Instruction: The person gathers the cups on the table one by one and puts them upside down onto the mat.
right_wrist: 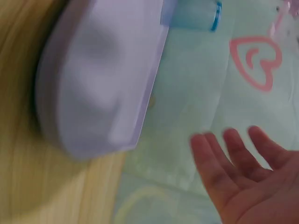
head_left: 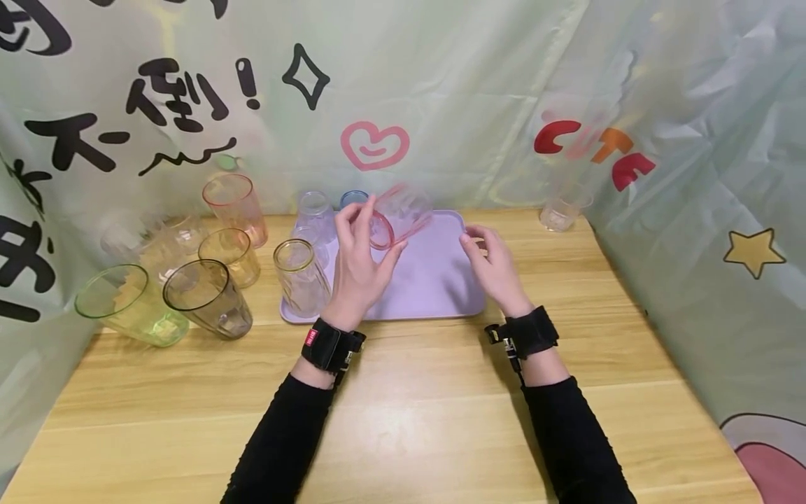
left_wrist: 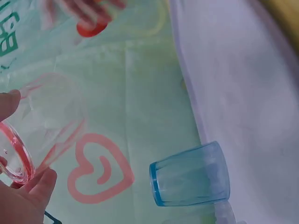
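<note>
My left hand (head_left: pixel 362 269) pinches a clear glass with pink edges (head_left: pixel 382 231) by its pink-ringed end, thumb on one side and fingers on the other. Tilted in the air, the glass points away to the right above a lilac tray (head_left: pixel 428 294). Beyond the hand, a blue cup (left_wrist: pixel 191 177) stands on the tray. An amber-rimmed glass (head_left: pixel 299 283) is at the tray's left end, with clear glasses (head_left: pixel 315 210) behind it. My right hand (head_left: pixel 497 269) hovers by the tray's right edge, fingers loosely bent and holding nothing.
Left of the tray stand a green glass (head_left: pixel 135 308), a grey glass (head_left: pixel 214 301), an amber glass (head_left: pixel 233 259), a pink glass (head_left: pixel 239 210) and some clear ones. A small clear glass (head_left: pixel 559 213) sits at the back right. A printed cloth (head_left: pixel 466 105) hangs behind the table.
</note>
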`<control>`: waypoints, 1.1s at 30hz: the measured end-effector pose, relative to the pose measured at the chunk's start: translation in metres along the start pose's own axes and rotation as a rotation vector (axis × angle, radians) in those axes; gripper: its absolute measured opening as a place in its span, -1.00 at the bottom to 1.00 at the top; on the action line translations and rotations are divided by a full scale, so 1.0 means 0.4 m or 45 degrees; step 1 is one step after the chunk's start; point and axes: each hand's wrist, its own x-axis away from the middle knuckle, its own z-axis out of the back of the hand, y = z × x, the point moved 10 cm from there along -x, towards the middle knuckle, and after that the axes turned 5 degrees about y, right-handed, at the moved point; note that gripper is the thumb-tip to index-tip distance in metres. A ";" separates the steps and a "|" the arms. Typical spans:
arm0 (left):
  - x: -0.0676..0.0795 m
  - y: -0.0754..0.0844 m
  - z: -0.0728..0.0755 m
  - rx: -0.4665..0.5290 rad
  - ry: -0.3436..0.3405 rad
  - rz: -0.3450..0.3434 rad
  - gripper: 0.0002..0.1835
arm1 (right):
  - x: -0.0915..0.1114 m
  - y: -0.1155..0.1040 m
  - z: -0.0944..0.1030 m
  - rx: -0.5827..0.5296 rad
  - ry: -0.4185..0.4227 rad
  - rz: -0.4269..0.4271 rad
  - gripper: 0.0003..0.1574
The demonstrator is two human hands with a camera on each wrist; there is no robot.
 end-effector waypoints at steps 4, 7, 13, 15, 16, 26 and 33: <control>-0.017 -0.023 0.015 -0.018 0.088 0.042 -0.13 | 0.000 0.053 0.002 0.189 -0.123 -0.108 -0.31; -0.023 -0.045 0.029 -0.043 0.145 0.080 -0.13 | 0.005 0.085 0.001 0.323 -0.206 -0.171 -0.33; -0.018 -0.071 0.047 -0.100 0.200 0.147 -0.13 | 0.015 0.132 0.010 0.470 -0.300 -0.256 -0.32; -0.017 -0.076 0.048 -0.124 0.210 0.156 -0.13 | 0.019 0.141 0.011 0.497 -0.332 -0.280 -0.30; -0.017 -0.078 0.047 -0.140 0.212 0.160 -0.13 | 0.021 0.145 0.009 0.508 -0.357 -0.284 -0.29; 0.002 -0.117 0.024 -0.274 0.140 0.281 -0.19 | 0.031 0.165 -0.013 0.581 -0.455 -0.259 -0.37; 0.022 -0.146 0.003 -0.404 0.047 0.367 -0.22 | 0.037 0.178 -0.029 0.616 -0.523 -0.261 -0.49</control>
